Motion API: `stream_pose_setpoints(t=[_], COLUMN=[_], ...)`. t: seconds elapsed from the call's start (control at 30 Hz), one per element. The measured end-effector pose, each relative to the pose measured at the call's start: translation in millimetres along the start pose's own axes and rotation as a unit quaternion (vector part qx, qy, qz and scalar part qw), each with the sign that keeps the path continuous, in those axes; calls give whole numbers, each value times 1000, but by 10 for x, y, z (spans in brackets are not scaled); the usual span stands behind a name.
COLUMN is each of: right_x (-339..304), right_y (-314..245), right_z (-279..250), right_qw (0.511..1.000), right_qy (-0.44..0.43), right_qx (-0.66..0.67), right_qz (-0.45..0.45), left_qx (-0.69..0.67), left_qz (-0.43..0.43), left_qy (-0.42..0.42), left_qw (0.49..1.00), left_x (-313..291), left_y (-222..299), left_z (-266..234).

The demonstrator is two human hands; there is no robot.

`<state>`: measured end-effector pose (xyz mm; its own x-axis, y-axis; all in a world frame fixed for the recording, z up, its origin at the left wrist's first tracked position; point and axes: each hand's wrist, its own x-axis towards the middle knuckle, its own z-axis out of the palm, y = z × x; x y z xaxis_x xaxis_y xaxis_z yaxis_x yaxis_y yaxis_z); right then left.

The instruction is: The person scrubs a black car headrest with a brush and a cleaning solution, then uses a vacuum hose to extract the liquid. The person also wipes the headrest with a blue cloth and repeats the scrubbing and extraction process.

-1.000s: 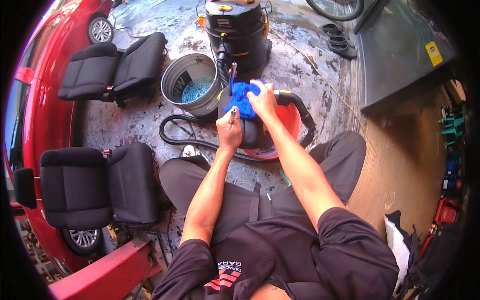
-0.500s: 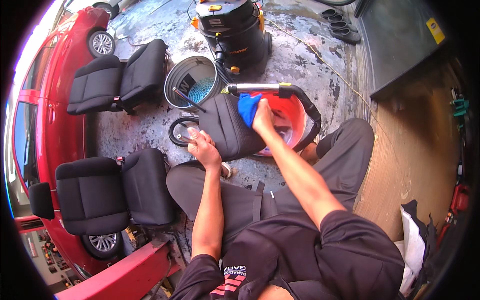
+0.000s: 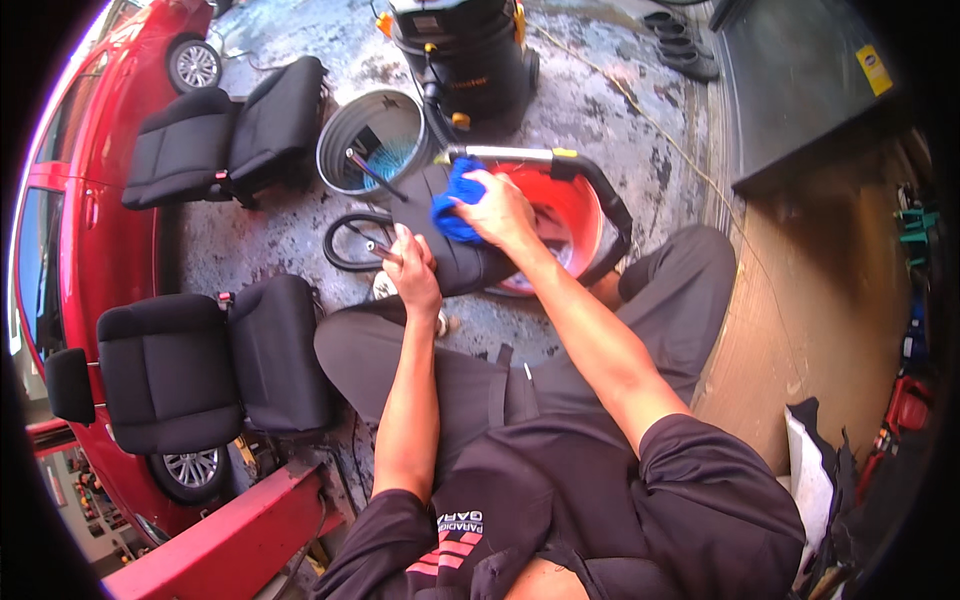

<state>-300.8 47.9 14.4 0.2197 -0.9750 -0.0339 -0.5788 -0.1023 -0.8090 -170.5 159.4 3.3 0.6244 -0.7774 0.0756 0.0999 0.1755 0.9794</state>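
A black fabric headrest [image 3: 455, 268] with two metal posts lies tilted over the left side of an orange-red bucket [image 3: 588, 212]. My left hand [image 3: 413, 278] is closed around the nearer post [image 3: 383, 252]; the other post [image 3: 372, 175] sticks out free toward the grey bucket. Bunched under the fingers of my right hand [image 3: 503, 210], a blue cloth [image 3: 455, 208] presses against the headrest's upper face. Part of the headrest is covered by that hand and cloth. The inside of the bucket is only partly visible past my right wrist.
A grey bucket [image 3: 328, 150] with a blue grid stands beyond the headrest. Behind it is a black shop vacuum [image 3: 465, 75], its hose [image 3: 612, 195] curving around the bucket. Black car seats [image 3: 170, 365] and a red car [image 3: 110, 215] are at left; a cardboard sheet [image 3: 800, 300] lies right.
My right hand has slid the blue cloth leftward across the headrest, away from the bucket side. The left hand keeps its hold on the post. The whole view has shifted slightly.
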Motion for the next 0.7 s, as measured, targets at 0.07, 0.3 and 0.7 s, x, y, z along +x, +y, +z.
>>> stream_pose_setpoints(t=[0.07,0.3,0.7], right_x=[-364,-764,-109], right_y=[-213,508,547], right_z=[-95,216,-523], right_qw=[1000,986,909], right_qy=[-11,131,54], right_qx=[1,100,413], right_qz=[-6,-22,16], left_qx=[25,-54,69], left_qz=[5,-28,-22], left_qy=[114,182,-173], left_qw=[993,982,982], left_x=[-61,68,-292], left_y=[52,-70,416], left_z=[165,-42,352])
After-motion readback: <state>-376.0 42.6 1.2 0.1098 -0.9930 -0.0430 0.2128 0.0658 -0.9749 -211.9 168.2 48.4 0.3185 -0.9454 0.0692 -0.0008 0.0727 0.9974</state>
